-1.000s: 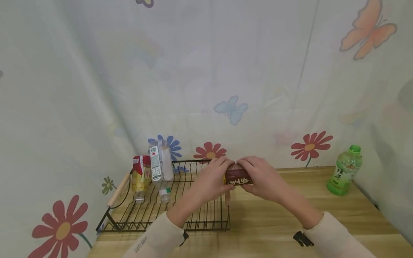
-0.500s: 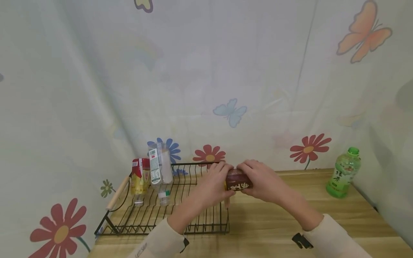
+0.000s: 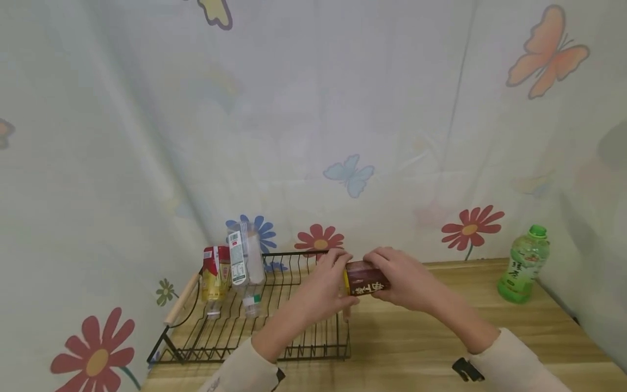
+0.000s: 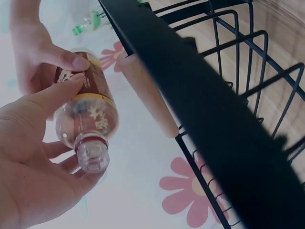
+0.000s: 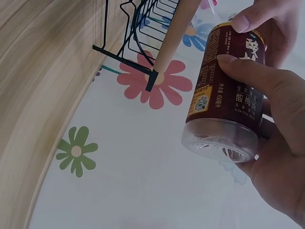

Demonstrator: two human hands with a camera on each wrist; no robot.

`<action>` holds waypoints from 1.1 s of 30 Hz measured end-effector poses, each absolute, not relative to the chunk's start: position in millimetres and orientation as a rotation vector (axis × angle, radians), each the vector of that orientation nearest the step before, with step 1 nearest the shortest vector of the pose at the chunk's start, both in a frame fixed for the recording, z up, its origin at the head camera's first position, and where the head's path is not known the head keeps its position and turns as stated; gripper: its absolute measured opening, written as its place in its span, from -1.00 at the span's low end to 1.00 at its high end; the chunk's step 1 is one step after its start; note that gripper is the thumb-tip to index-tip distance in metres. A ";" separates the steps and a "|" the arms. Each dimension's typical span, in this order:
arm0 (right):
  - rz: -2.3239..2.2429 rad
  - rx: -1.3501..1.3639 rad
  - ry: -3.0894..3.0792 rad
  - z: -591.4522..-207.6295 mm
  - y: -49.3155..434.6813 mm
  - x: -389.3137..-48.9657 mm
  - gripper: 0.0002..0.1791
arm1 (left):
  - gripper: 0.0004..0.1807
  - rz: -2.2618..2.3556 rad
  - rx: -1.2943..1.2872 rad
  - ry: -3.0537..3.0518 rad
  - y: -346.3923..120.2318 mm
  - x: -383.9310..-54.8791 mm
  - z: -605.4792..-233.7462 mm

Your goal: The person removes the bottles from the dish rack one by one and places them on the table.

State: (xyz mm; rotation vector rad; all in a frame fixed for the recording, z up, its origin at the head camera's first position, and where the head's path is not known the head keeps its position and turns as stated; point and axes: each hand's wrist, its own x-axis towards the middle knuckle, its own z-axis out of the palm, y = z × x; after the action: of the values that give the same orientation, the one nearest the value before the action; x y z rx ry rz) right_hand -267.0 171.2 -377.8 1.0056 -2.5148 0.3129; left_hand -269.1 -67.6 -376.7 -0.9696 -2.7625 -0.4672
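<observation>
Both hands hold a plastic drink bottle [image 3: 364,276] sideways above the table, beside the rack's right end. A dark maroon label with yellow edges wraps it. My left hand [image 3: 319,286] grips the neck end and my right hand [image 3: 409,280] the base end. In the left wrist view, the clear bottle neck [image 4: 93,155] is uncapped and points toward the camera, with the left thumb on the label. The right wrist view shows the clear base [image 5: 219,140], with the right thumb [image 5: 238,67] pressed on the label and fingers underneath.
A black wire rack [image 3: 313,348] with wooden handles stands on the wooden table [image 3: 416,348] at left. Inside it, a red-and-yellow labelled bottle [image 3: 215,275] and a clear bottle [image 3: 246,258] lean neck-down. A green bottle [image 3: 524,267] stands at far right by the patterned curtain.
The hands have drawn slightly apart along the bottle, and more of its maroon label shows between them. The whole scene sits a little lower in the head view.
</observation>
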 end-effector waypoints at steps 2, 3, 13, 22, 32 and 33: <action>0.322 1.002 -2.510 -377.3 174.5 -267.8 -0.24 | 0.04 -0.489 -0.952 -2.767 -70.6 -268.3 -375.3; 0.329 1.000 -2.509 -376.7 176.0 -268.0 -0.24 | 0.05 -0.495 -0.941 -2.768 -72.3 -268.3 -374.5; 0.363 0.927 -2.556 -373.7 190.7 -263.9 -0.21 | 0.09 -0.556 -0.878 -2.792 -91.1 -265.4 -371.5; 0.386 0.911 -2.522 -368.0 210.8 -259.7 -0.14 | 0.16 -0.577 -0.815 -2.811 -108.7 -262.1 -367.1; 0.512 0.891 -2.478 -347.6 237.9 -253.9 -0.16 | 0.17 -0.524 -0.706 -2.790 -138.2 -263.8 -354.2; 0.529 0.887 -2.467 -345.9 241.7 -253.6 -0.15 | 0.17 -0.523 -0.693 -2.784 -142.0 -264.6 -353.5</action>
State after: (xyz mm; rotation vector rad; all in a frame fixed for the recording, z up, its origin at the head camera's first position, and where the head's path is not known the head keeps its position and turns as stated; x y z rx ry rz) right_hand -253.6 241.7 -345.9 0.8867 -2.4669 0.5290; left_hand -264.6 -142.0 -353.5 -0.6927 -2.7837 -0.5234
